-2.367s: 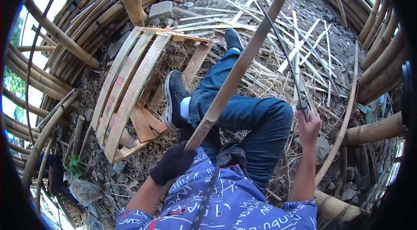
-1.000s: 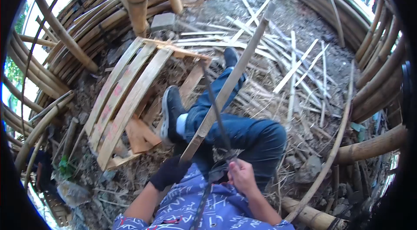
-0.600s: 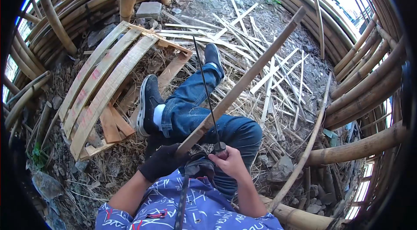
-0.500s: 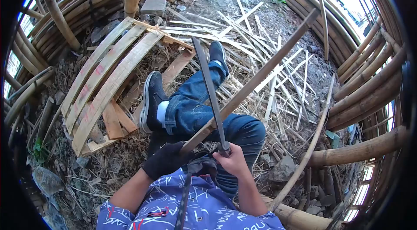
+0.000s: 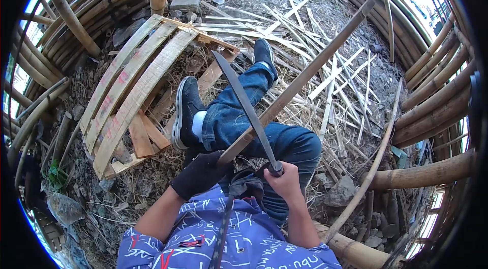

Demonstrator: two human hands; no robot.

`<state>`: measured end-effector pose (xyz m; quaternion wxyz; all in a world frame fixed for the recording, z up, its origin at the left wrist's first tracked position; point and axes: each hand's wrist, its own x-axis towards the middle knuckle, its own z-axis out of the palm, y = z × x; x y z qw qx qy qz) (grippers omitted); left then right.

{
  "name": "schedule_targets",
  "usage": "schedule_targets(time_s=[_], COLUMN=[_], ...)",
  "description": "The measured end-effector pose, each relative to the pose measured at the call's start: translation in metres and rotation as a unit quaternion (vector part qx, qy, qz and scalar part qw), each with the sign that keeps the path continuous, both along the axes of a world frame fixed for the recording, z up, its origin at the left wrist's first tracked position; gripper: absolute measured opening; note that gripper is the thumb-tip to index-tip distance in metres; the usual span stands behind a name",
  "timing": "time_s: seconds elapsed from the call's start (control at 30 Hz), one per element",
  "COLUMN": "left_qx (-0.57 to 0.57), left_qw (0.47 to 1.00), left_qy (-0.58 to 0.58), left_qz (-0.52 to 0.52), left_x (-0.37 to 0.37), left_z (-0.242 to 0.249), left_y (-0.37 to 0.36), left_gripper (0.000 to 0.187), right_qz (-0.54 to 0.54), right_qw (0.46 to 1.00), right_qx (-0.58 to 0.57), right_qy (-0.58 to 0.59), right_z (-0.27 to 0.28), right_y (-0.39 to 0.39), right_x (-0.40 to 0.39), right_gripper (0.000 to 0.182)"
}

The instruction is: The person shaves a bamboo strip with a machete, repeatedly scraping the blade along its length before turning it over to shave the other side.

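My left hand (image 5: 201, 172), in a black glove, is closed around the near end of a long split bamboo strip (image 5: 315, 68). The strip slants up to the right, over my bent leg. My bare right hand (image 5: 283, 181) grips the dark handle of a machete (image 5: 241, 97), whose long blade points up and left. Blade and strip cross just beyond my hands, over the jeans (image 5: 236, 131). A black shoe (image 5: 188, 111) rests on the ground to the left of the blade.
A slatted wooden frame (image 5: 145, 96) lies to the left. Many thin bamboo strips (image 5: 330, 78) are scattered ahead and to the right. Stacked bamboo poles (image 5: 437, 101) wall the space, and one thin pole (image 5: 373, 172) runs along the right. A concrete block (image 5: 185, 1) sits at the back.
My right hand has moved right, and the machete blade now leans further left. The left hand keeps hold of the bamboo strip. The whole view has shifted slightly.
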<state>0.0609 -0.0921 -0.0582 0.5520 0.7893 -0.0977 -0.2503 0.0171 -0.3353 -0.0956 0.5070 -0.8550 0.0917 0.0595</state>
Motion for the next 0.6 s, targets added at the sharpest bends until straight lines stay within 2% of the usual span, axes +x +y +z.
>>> schedule_targets(time_s=[0.13,0.23,0.3,0.43,0.5,0.6], left_qx=[0.021,0.011,0.027,0.026,0.087,0.044], left_qw=[0.998,0.996,0.992,0.994,0.991,0.994], left_qy=[-0.053,-0.084,-0.116,-0.108,-0.104,-0.095], left_qz=[-0.014,-0.034,-0.028,-0.012,-0.02,-0.03], left_x=[-0.002,0.003,0.003,0.002,0.0,-0.004], left_z=[-0.011,-0.008,-0.008,-0.004,-0.012,-0.014], left_y=[0.004,0.005,0.007,0.007,0.008,0.005], left_gripper=[0.015,0.014,0.02,0.024,0.028,0.029], right_qz=[-0.012,-0.014,-0.017,-0.06,-0.053,-0.043], right_qw=[1.0,1.0,1.0,0.996,0.996,0.997], right_qx=[-0.013,-0.009,-0.003,0.066,0.057,0.03], right_qy=[-0.004,-0.015,-0.019,-0.021,-0.043,-0.065], right_z=[-0.01,-0.018,-0.019,-0.016,-0.007,0.005], right_y=[-0.006,-0.01,-0.009,-0.009,-0.01,-0.013], right_x=[-0.007,-0.012,-0.011,-0.007,0.0,0.008], right_gripper=[0.015,0.018,0.019,0.023,0.024,0.025])
